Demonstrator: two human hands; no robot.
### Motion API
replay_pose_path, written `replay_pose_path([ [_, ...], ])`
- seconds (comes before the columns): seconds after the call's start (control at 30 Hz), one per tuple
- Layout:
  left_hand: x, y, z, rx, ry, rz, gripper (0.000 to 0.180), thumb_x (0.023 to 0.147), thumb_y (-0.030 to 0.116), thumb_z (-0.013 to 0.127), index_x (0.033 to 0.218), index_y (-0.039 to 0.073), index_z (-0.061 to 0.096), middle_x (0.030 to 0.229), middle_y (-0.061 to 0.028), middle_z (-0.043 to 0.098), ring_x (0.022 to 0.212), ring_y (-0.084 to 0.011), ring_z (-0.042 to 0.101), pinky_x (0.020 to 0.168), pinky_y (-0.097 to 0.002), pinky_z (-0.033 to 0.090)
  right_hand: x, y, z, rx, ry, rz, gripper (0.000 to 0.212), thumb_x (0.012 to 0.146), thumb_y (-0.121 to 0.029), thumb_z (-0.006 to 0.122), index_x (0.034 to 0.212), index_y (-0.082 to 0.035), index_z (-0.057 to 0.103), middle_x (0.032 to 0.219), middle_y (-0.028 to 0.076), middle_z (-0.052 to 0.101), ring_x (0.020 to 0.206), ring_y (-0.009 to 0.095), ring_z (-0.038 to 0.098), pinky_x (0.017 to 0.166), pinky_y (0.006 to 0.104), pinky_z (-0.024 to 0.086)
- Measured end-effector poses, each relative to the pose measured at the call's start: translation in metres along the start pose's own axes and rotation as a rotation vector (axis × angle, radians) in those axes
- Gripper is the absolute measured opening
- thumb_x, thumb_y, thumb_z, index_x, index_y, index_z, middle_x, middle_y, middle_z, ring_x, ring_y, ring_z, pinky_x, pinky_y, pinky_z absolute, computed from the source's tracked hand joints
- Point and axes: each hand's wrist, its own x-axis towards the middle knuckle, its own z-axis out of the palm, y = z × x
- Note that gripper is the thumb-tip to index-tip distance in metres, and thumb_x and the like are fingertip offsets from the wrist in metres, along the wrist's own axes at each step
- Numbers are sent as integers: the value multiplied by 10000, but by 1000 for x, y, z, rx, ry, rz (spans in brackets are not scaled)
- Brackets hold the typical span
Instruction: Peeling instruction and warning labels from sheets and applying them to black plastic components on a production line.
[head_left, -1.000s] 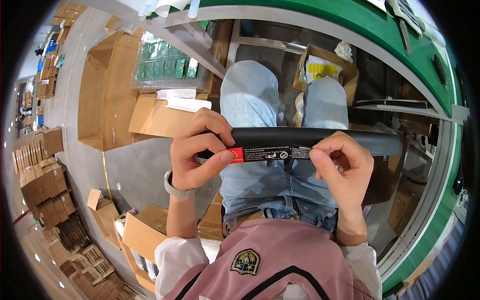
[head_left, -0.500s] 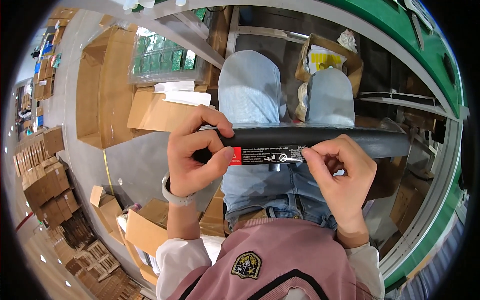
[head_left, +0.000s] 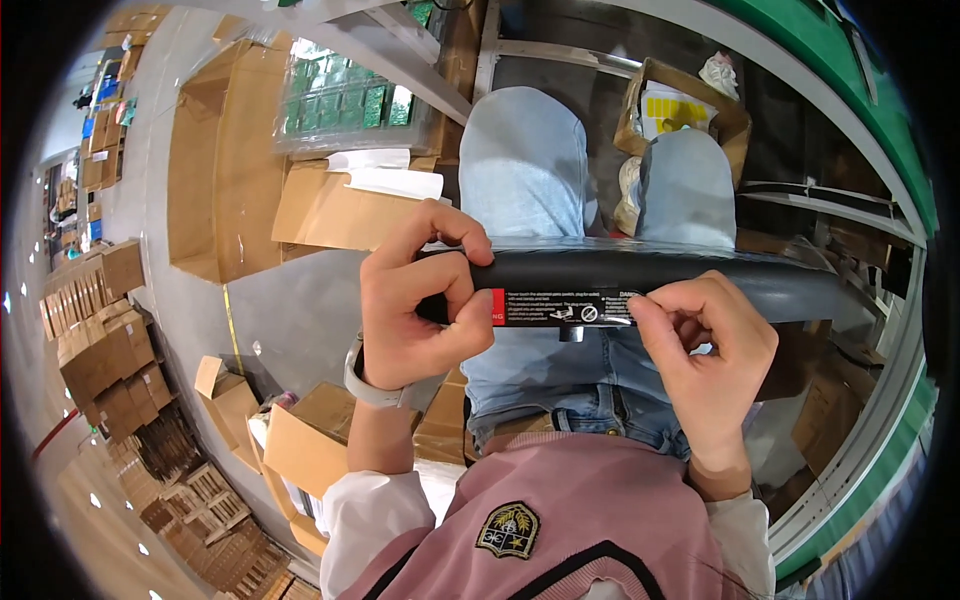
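Across my lap lies a long black bar (head_left: pixel 600 268) with a smooth rounded surface and a shiny clear film along its far edge. A narrow black warning label (head_left: pixel 540 308) with a red left end runs along its near side. My left hand (head_left: pixel 420 300) is closed at the label's left end, thumb over the red part, with its index finger bent onto the top of the bar. My right hand (head_left: pixel 715 350) pinches the label's right end between thumb and index finger. Whether the label is fully stuck down, I cannot tell. A small dark stub (head_left: pixel 571 336) shows below the bar.
Left of my legs stand a tall open carton (head_left: pixel 215 170), another carton (head_left: pixel 320 215) with white paper on it, and a clear-wrapped stack of green boards (head_left: pixel 350 95). A small box (head_left: pixel 735 130) sits beyond my right knee. The green-edged bench frame (head_left: pixel 900 190) curves along the right.
The whole view has shifted a little, so everything sits farther right. My left thumb covers more of the label's red end. My right hand keeps its pinch.
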Motion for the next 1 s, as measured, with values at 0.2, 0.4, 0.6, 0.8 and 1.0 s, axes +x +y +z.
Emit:
replay_pose_path([
  [0.2,0,-4,-3,49,-8,24,318,576,3,678,526,54,368,886,-127,593,706,-163,556,636,-249,440,1,1,-1,-9,0,14,146,748,20,781,746,-11,638,633,25,564,475,61,526,430,207,377],
  [0.4,-4,-9,-10,-26,15,-34,384,605,14,737,555,67,361,903,-137,615,739,-167,569,658,-252,447,0,1,-1,31,-23,42,135,757,24,769,758,-11,639,645,27,566,483,61,534,431,209,384],
  [0.6,-6,-12,-10,-65,13,-32,391,625,20,748,614,77,361,898,-153,613,773,-186,575,691,-265,457,-1,3,-1,-6,-28,2,142,756,19,769,755,-15,631,645,31,566,471,78,536,422,219,392],
  [0.8,-7,-14,-9,-80,23,-33,399,632,27,751,618,81,356,897,-153,610,795,-191,580,712,-272,463,0,5,-1,9,-37,-19,160,756,24,764,742,-18,610,640,32,562,465,84,540,417,224,396],
  [1.0,-7,-14,-8,-77,20,-31,394,640,20,744,612,81,356,900,-153,611,789,-185,577,717,-271,462,0,5,-1,-9,-35,-40,178,743,43,763,731,-20,597,637,31,560,468,88,558,415,231,402],
])
